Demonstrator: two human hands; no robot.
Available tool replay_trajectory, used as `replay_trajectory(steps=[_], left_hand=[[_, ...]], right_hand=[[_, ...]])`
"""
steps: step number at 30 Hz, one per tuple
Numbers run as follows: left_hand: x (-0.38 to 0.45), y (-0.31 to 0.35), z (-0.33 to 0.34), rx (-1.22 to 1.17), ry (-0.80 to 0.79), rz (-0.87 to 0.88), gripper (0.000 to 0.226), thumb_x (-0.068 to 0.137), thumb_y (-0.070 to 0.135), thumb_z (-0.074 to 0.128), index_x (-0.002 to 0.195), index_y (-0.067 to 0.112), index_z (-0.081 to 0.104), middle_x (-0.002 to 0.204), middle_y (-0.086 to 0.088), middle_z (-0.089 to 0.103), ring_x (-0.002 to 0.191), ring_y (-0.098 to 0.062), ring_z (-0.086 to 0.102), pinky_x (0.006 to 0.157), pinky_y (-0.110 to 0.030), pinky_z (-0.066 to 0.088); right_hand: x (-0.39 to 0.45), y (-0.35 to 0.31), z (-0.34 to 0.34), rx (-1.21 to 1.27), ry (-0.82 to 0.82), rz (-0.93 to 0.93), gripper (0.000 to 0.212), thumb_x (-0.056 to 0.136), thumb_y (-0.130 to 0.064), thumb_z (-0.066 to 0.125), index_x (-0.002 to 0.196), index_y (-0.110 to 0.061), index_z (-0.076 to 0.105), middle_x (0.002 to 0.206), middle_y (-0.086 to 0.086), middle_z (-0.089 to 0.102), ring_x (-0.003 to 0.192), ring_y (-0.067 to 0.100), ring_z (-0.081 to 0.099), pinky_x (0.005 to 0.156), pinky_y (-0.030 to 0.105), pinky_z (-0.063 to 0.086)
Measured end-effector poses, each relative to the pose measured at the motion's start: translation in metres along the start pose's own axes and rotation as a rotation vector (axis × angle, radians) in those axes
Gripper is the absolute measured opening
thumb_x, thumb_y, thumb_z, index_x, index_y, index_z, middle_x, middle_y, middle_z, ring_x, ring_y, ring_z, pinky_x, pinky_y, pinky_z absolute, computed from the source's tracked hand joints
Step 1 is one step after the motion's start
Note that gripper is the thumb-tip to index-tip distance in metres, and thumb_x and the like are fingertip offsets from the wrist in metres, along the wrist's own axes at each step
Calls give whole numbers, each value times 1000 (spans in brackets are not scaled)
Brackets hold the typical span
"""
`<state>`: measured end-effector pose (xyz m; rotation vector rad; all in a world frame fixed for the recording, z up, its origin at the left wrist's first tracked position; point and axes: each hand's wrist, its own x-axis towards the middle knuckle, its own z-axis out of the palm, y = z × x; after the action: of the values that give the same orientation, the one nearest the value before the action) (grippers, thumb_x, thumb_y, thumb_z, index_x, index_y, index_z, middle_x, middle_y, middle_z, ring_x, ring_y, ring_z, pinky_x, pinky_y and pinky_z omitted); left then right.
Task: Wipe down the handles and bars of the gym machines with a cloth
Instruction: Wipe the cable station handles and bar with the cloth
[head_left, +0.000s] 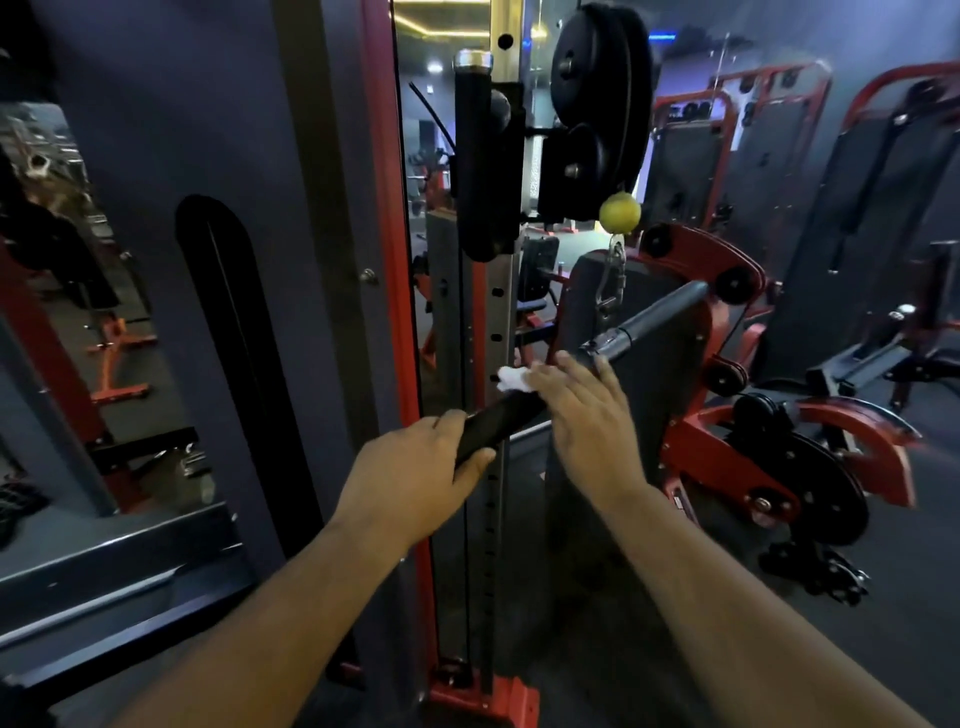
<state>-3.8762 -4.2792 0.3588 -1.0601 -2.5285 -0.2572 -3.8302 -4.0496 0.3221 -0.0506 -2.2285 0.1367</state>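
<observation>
Basically gripped black cable bar (498, 423) at near end with curled left hand (410, 480), pressed white cloth (511, 379) onto bar mid-section under fairly straight right hand (582, 415) fingers; best steadied firmly, wiped lengthwise toward carabiner (610, 283).

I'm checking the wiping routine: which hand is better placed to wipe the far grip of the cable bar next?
Right. The right hand already has the white cloth on the bar, nearer its far grip; the left hand grips the near end, steadying it.
</observation>
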Motion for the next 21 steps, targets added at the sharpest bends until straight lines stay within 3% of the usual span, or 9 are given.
replay_trajectory(steps=[3,6,8,11,14,18,19,21], left_hand=[[-2,9,2,1,-14,3,59,103,65,29,148,29,39,124,7,63,95,-13,66,68,-30,54],[2,17,3,-24,-21,-16,56,103,64,31,146,29,41,123,7,63,96,-12,65,67,-27,48],[5,18,4,-31,-24,-32,50,103,62,37,141,30,44,120,8,63,94,-11,64,66,-26,43],[6,20,8,-32,-22,-39,43,102,60,42,131,30,49,113,8,65,89,-12,65,63,-26,42],[4,24,11,-34,-17,-39,46,102,62,38,135,30,48,117,8,64,90,-11,65,63,-26,42],[3,32,11,-41,2,-54,58,102,66,30,147,31,41,126,7,63,96,-13,66,70,-29,53],[3,34,11,-37,11,-54,59,102,67,29,148,31,41,125,7,64,96,-13,66,70,-29,54],[5,40,10,-35,18,-56,59,102,66,30,147,30,42,122,8,64,93,-12,66,67,-27,51]], right_hand=[[11,33,-15,-59,-18,142,44,101,-7,51,139,-26,57,149,-4,57,152,18,31,128,48,13],[5,8,-13,73,24,182,43,100,0,52,137,-19,59,152,-3,49,146,11,26,124,44,19],[-10,-21,-5,173,53,100,46,99,4,52,139,-18,57,149,-10,41,144,8,27,123,42,23],[-29,-33,6,289,0,-80,44,101,-4,42,141,-16,57,151,-5,48,149,10,35,128,34,20],[-28,-2,4,138,7,-156,45,99,-1,45,140,-15,58,151,-1,52,148,12,38,127,42,24],[-8,44,-10,102,122,271,44,98,-5,47,138,-16,59,150,-3,49,148,16,35,125,54,26],[-8,43,-10,144,130,348,43,98,-7,46,137,-17,59,150,-2,51,149,16,36,126,50,25],[-18,21,-4,260,144,383,41,99,-10,45,138,-17,59,149,-3,51,145,15,43,126,29,23]])
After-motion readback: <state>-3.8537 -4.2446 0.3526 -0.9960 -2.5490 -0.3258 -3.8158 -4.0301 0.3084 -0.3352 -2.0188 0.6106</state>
